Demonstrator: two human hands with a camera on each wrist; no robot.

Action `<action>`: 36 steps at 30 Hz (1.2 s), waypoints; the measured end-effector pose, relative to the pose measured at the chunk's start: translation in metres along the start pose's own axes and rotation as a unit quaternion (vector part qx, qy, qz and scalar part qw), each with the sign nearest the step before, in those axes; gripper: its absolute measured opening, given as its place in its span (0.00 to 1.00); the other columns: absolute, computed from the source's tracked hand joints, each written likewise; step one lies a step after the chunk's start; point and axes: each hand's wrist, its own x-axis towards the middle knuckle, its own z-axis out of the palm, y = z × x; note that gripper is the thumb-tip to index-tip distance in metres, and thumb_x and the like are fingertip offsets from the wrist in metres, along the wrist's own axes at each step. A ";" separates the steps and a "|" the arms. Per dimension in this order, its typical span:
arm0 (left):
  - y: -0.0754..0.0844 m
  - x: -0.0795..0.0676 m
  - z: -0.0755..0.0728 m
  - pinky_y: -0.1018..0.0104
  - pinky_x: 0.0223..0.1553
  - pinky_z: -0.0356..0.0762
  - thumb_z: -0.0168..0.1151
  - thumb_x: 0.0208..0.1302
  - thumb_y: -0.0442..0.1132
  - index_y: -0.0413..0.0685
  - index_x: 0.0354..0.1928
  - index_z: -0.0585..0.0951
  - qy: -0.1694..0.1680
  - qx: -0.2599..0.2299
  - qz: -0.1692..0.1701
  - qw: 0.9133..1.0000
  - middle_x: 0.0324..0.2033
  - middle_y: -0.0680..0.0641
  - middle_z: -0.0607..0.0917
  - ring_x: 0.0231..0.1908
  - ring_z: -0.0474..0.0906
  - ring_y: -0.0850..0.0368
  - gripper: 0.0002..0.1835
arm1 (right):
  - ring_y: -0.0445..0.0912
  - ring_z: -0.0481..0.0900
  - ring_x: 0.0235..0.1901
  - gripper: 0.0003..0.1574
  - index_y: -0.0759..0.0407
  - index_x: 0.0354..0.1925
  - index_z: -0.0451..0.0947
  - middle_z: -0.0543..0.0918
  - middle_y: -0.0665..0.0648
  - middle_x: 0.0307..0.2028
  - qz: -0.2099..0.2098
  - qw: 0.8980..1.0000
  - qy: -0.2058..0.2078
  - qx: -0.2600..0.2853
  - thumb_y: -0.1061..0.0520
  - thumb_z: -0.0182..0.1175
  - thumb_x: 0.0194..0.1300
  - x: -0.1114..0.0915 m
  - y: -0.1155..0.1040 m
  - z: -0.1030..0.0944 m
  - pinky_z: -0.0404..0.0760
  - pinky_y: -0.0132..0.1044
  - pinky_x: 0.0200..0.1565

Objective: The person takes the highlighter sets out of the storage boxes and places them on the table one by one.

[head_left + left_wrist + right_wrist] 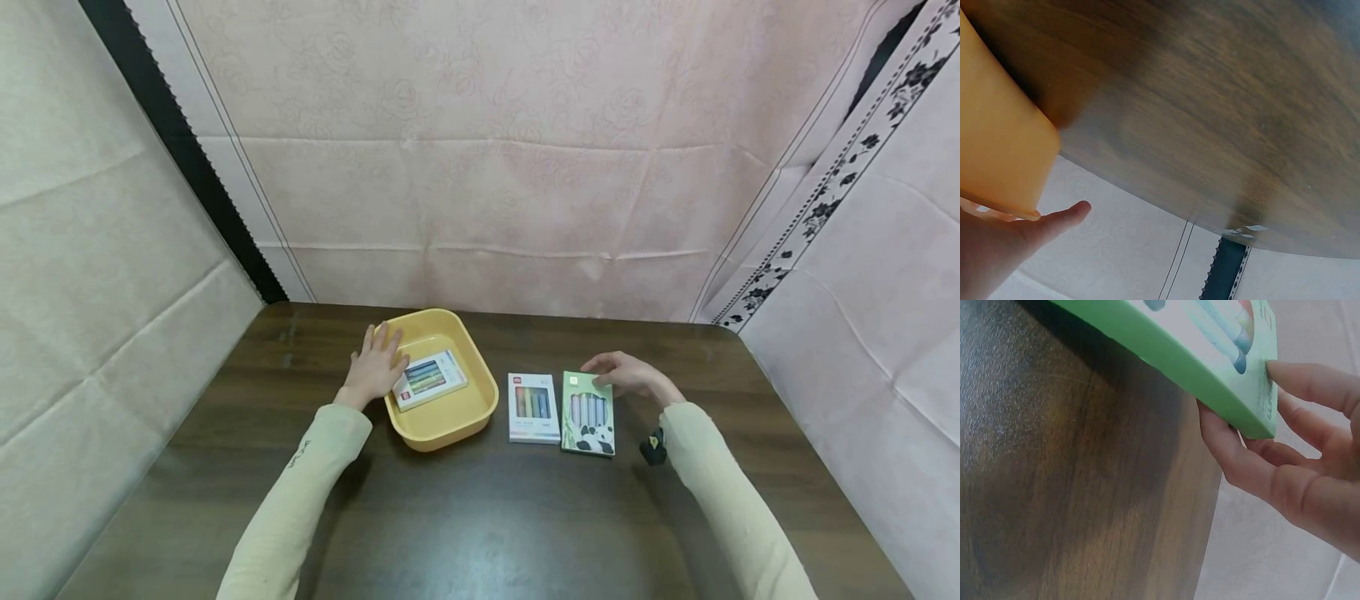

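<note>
Head view, taken outward from the near edge: the bench (487, 525) is spread in front of a yellow tub (442, 423). Just right of the tub, a white box (533, 410) is laid flat on the bench, touched by neither hand. Farther right of the tub, just beside that box, a green panda box (588, 417) is gripped at its far end by the right hand (630, 373); the fingers are drawn in close, one set on the top face and others tucked below, as is shown from the right wrist. Whether the near end is borne by the bench cannot be told. Inside the tub, toward its left wall, a second white box (432, 379) is set askew. At the tub's left rim, the left hand (372, 368) is rested, its fingers spread and nothing gripped. Behind the tub, a pale cloth (480, 192) is hung.

The step in hand is judged to be the picking up of the green panda box while the tub is steadied. Next, a firm pinch and a lift over the white box, toward the tub's bare right side, seem to be called for.
</note>
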 end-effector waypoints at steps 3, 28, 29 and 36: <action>0.000 0.000 -0.001 0.27 0.53 0.50 0.37 0.67 0.54 0.47 0.68 0.50 0.003 0.000 -0.001 1.000 0.69 0.38 0.41 0.67 0.32 0.36 0.32 | 0.49 0.79 0.39 0.21 0.65 0.53 0.69 0.76 0.67 0.47 0.011 1.000 0.010 0.007 0.61 0.52 0.61 0.005 0.002 0.000 0.79 0.44 0.40; -0.001 0.000 0.002 0.28 0.53 0.51 0.37 0.67 0.54 0.47 0.68 0.50 0.004 0.006 -0.003 1.000 0.69 0.38 0.41 0.68 0.34 0.36 0.32 | 0.54 0.78 0.43 0.20 0.68 0.52 0.68 0.73 0.70 0.51 0.072 0.997 0.042 -0.004 0.67 0.50 0.61 0.021 -0.004 0.006 0.80 0.48 0.39; -0.001 0.000 0.002 0.28 0.53 0.51 0.36 0.67 0.54 0.47 0.68 0.50 0.004 0.007 -0.003 1.000 0.69 0.38 0.41 0.68 0.33 0.36 0.32 | 0.54 0.77 0.43 0.20 0.68 0.52 0.69 0.73 0.70 0.51 0.073 0.996 0.043 -0.004 0.67 0.50 0.61 0.022 -0.004 0.007 0.80 0.48 0.39; 0.000 0.000 0.001 0.28 0.53 0.52 0.37 0.67 0.54 0.47 0.68 0.51 0.007 0.009 -0.005 1.000 0.69 0.38 0.43 0.67 0.35 0.36 0.32 | 0.55 0.77 0.44 0.20 0.68 0.52 0.69 0.73 0.70 0.49 0.083 0.996 0.042 -0.006 0.67 0.51 0.60 0.026 -0.001 0.007 0.80 0.47 0.38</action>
